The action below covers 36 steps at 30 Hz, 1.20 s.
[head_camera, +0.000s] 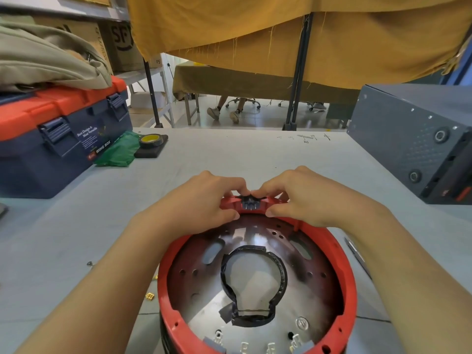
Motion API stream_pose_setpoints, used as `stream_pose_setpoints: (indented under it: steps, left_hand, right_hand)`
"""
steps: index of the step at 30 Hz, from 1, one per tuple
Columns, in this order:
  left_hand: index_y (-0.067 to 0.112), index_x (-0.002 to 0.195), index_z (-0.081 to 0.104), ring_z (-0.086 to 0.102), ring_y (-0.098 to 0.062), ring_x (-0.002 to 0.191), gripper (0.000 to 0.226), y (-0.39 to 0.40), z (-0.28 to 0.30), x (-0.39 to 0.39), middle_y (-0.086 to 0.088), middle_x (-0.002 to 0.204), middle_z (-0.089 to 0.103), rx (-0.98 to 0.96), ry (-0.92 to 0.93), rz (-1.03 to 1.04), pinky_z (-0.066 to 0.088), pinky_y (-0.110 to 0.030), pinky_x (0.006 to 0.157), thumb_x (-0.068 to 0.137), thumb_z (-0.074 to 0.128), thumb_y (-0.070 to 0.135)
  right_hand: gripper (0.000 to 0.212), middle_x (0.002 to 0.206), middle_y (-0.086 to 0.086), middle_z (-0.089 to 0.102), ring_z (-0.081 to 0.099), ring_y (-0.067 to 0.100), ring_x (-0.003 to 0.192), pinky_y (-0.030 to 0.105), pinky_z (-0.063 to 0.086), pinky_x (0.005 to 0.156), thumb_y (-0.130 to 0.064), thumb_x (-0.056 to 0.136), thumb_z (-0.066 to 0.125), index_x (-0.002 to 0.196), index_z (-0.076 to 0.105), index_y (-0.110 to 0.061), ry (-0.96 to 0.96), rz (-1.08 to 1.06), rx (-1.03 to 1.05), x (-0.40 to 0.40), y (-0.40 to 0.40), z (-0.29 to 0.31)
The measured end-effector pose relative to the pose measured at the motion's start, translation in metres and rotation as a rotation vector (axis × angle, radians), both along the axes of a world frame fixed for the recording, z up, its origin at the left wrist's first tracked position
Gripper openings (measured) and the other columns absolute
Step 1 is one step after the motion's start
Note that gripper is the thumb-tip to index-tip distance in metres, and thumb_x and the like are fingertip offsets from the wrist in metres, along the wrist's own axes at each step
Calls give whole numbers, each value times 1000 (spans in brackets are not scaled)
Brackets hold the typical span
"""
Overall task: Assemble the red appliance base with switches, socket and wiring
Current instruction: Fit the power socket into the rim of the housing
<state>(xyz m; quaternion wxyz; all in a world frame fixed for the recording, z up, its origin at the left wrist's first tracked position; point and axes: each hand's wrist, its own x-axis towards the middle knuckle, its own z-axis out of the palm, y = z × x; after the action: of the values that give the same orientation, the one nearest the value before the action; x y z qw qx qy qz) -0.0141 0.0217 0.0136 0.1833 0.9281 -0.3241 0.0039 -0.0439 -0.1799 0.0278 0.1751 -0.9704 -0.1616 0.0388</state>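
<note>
The red appliance base (342, 272) lies open side up on the grey table, a shiny metal plate with a black-taped cutout (252, 282) inside it. At its far rim sits a small black switch (250, 201) with metal pins pointing down into the ring. My left hand (204, 198) grips the red rim left of the switch, fingers over the top and thumb inside. My right hand (296, 195) grips the rim on the right the same way. Fingertips of both hands touch the switch's top. Metal terminals (270, 347) stand at the near rim.
A blue and red toolbox (58, 139) stands at the left, with a green bag (120, 152) and a roll of yellow tape (151, 140) beside it. A grey metal box (419, 139) stands at the right. Small brass connectors (149, 296) lie left of the base. A thin tool (356, 254) lies to its right.
</note>
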Motion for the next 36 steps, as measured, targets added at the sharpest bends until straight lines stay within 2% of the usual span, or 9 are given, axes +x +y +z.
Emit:
stream_pose_setpoints:
  steps: [5,8,13,20,26,31,34,36]
  left_hand:
    - [35,112,55,56,-20,88,33,-1,-1,0,-2,102,66,21,-2,7,47,-35,83,81,66,28]
    - [36,112,53,56,-24,91,33,-3,-2,0,-4,101,64,55,-14,16,47,-39,82,82,65,30]
    - [36,110,51,52,-26,80,31,-5,-3,0,-2,87,59,77,-33,17,48,-42,77,82,62,30]
    - [37,108,49,49,-25,78,29,-8,-5,-1,5,74,47,90,-69,39,46,-39,72,82,60,30]
    - [36,105,51,52,-26,80,27,-9,-6,-1,2,82,52,66,-29,60,48,-42,75,82,60,24]
    - [32,105,54,54,-27,87,27,-10,-2,-3,-2,93,60,53,27,47,48,-43,80,82,58,18]
    - [29,107,55,52,-26,88,28,-9,-2,-7,1,88,56,33,36,55,47,-41,81,83,58,16]
    - [28,109,55,52,-25,89,29,-7,-3,-10,4,86,53,17,38,49,46,-39,80,83,58,15]
  right_hand:
    - [37,116,4,60,66,28,92,41,53,84,-27,87,65,122,61,-38,11,-26,10,0,4,1]
    - [37,119,5,59,59,25,101,39,50,88,-28,87,65,123,61,-37,0,-40,-16,1,5,0]
    - [38,121,6,58,56,25,106,37,47,89,-29,88,65,125,60,-35,-12,-47,-38,0,7,-1]
    - [38,116,7,55,51,28,111,39,45,90,-30,88,64,125,60,-35,-24,-54,-75,-1,10,-1]
    - [37,102,2,48,51,28,106,35,43,81,-30,88,64,124,60,-34,-29,-56,-121,-1,14,-1]
    - [35,110,5,56,54,28,102,37,47,83,-29,87,64,122,61,-33,-43,-64,-106,-3,14,-2]
    - [39,116,5,58,55,26,102,37,47,84,-28,88,64,126,59,-34,-39,-74,-76,-5,12,-5]
    - [39,115,4,58,54,24,98,34,45,77,-29,89,63,127,57,-34,-50,-75,-70,-7,11,-8]
